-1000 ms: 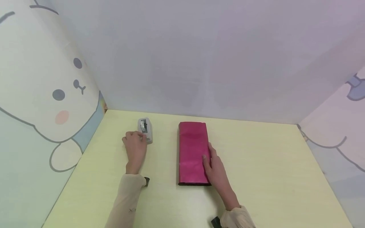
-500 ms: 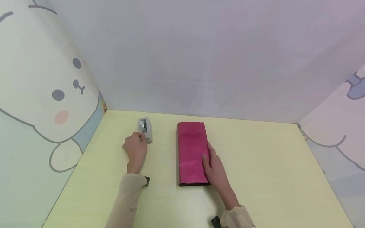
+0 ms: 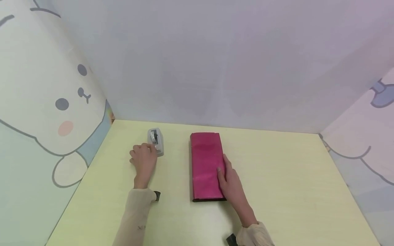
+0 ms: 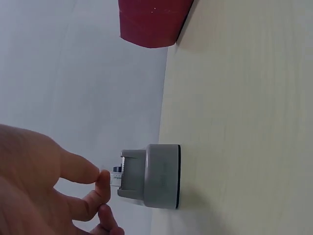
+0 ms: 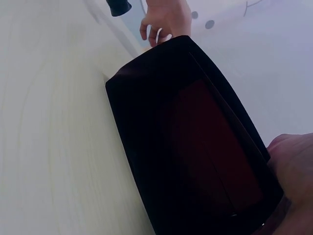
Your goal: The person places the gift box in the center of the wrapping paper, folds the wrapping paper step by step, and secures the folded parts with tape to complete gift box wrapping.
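A small grey tape dispenser (image 3: 159, 149) stands at the back left of the table, its tape roll (image 3: 154, 136) showing on top. My left hand (image 3: 143, 160) is at its front end. In the left wrist view, the thumb (image 4: 80, 168) and index finger meet in a pinch right by the roll, above the dispenser's grey body (image 4: 161, 176); clear tape between them is hard to see. A long magenta paper bag (image 3: 207, 164) lies flat in the middle. My right hand (image 3: 234, 186) grips its right edge, thumb on top. Its dark near end (image 5: 195, 142) faces the right wrist camera.
The pale yellow table (image 3: 286, 177) ends at a plain lilac wall (image 3: 197, 68) behind. Printed cartoon panels (image 3: 40, 85) rise at both sides. A dark wrist camera (image 3: 157, 195) sits on the left sleeve, another (image 3: 232, 240) at the right cuff.
My left hand stays at the dispenser while its fingers shift slightly. The magenta bag has slid a little to the left, with my right hand still holding its edge.
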{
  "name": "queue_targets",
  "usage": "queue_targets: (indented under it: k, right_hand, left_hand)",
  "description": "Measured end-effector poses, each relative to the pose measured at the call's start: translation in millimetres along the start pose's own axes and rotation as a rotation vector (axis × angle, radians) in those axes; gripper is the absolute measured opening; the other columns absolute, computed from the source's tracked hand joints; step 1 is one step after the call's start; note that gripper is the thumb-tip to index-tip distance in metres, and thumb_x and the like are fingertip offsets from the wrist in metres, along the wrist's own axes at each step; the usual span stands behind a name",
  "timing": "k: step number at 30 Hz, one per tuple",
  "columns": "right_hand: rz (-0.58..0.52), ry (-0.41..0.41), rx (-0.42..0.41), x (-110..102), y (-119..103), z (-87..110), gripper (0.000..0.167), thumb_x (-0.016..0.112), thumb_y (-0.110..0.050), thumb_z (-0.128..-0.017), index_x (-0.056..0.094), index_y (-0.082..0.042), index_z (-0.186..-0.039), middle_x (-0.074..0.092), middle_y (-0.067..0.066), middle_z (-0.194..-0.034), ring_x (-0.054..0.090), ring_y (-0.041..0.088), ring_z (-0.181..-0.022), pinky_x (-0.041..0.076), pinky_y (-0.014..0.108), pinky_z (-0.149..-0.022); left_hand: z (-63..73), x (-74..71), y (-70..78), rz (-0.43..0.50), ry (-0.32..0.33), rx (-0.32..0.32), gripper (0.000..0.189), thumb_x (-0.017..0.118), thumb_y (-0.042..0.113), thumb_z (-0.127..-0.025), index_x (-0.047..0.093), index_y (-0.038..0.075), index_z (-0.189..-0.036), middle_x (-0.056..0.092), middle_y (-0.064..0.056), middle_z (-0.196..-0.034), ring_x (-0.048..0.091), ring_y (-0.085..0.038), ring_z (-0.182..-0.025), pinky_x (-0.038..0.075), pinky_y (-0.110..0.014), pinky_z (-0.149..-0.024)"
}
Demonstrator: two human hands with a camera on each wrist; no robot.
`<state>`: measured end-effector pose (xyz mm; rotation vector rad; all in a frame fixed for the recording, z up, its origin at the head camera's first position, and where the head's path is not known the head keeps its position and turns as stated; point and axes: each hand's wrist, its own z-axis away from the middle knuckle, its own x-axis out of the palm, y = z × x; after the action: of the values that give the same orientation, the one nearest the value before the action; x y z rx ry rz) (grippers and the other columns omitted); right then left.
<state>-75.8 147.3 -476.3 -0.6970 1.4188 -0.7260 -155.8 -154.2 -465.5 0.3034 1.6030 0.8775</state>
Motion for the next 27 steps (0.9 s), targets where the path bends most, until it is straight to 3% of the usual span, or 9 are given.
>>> queue_targets:
  k: [4, 7, 10, 12, 16, 21, 27]
  right_hand:
    - [0.015, 0.020, -0.008, 3.5, -2.5, 0.5, 0.063, 0.051, -0.022, -0.110, 0.023, -0.006, -0.165, 0.059, 0.003, -0.073, 0.054, 0.012, -0.067, 0.050, 0.032, -0.080]
    - [0.027, 0.031, -0.014, 5.8, -4.2, 0.2, 0.064, 0.051, -0.021, -0.110, 0.024, -0.003, -0.164, 0.061, 0.004, -0.077, 0.056, 0.012, -0.073, 0.051, 0.036, -0.086]
    - [0.021, 0.033, -0.008, 7.1, -5.3, 0.0, 0.065, 0.052, -0.022, -0.110, 0.023, -0.004, -0.164, 0.063, 0.004, -0.081, 0.057, 0.013, -0.077, 0.051, 0.038, -0.090]
    - [0.026, 0.035, -0.007, 7.6, -5.4, -0.2, 0.065, 0.052, -0.022, -0.110, 0.023, -0.004, -0.164, 0.064, 0.005, -0.083, 0.057, 0.014, -0.078, 0.052, 0.039, -0.090]
    - [0.028, 0.040, -0.008, 8.0, -5.2, -0.1, 0.065, 0.052, -0.022, -0.110, 0.023, -0.004, -0.164, 0.065, 0.006, -0.085, 0.058, 0.015, -0.080, 0.052, 0.040, -0.092]
    - [0.023, 0.043, -0.014, 9.2, -4.2, -0.5, 0.064, 0.052, -0.023, -0.110, 0.023, -0.004, -0.164, 0.065, 0.007, -0.086, 0.058, 0.015, -0.080, 0.052, 0.041, -0.092]
    - [0.044, 0.058, -0.038, 9.2, -2.9, -0.6, 0.063, 0.052, -0.021, -0.109, 0.025, -0.002, -0.163, 0.063, 0.006, -0.085, 0.056, 0.014, -0.079, 0.052, 0.041, -0.090]
  left_hand:
    - [-0.6, -0.9, -1.0, -0.034, 0.032, 0.034, 0.043, 0.046, 0.026, -0.107, 0.067, -0.008, -0.121, 0.062, -0.032, -0.113, 0.051, -0.047, -0.103, 0.042, -0.061, -0.088]
    - [-1.0, -1.5, -1.7, -0.064, 0.037, 0.058, 0.040, 0.046, 0.026, -0.108, 0.067, -0.007, -0.120, 0.070, -0.025, -0.093, 0.060, -0.039, -0.082, 0.044, -0.052, -0.077]
    - [-1.2, -2.3, -2.0, -0.067, 0.021, 0.059, 0.039, 0.046, 0.025, -0.109, 0.065, -0.007, -0.121, 0.066, -0.015, -0.070, 0.054, -0.025, -0.059, 0.039, -0.038, -0.060]
    - [-1.1, -3.1, -1.8, -0.061, 0.002, 0.048, 0.040, 0.045, 0.026, -0.109, 0.063, -0.007, -0.122, 0.061, -0.010, -0.065, 0.048, -0.019, -0.053, 0.033, -0.032, -0.052]
    - [-0.1, -4.9, -1.0, -0.051, -0.027, 0.023, 0.040, 0.044, 0.026, -0.109, 0.061, -0.008, -0.122, 0.064, -0.011, -0.069, 0.049, -0.017, -0.052, 0.031, -0.028, -0.045]
    - [0.6, -5.6, -1.1, -0.033, -0.054, 0.005, 0.041, 0.040, 0.026, -0.110, 0.057, -0.008, -0.124, 0.074, -0.020, -0.085, 0.057, -0.020, -0.057, 0.035, -0.027, -0.047]
    - [2.9, -4.5, -1.1, 0.025, -0.082, -0.024, 0.042, 0.036, 0.026, -0.110, 0.054, -0.007, -0.129, 0.078, -0.022, -0.100, 0.065, -0.024, -0.066, 0.039, -0.027, -0.051]
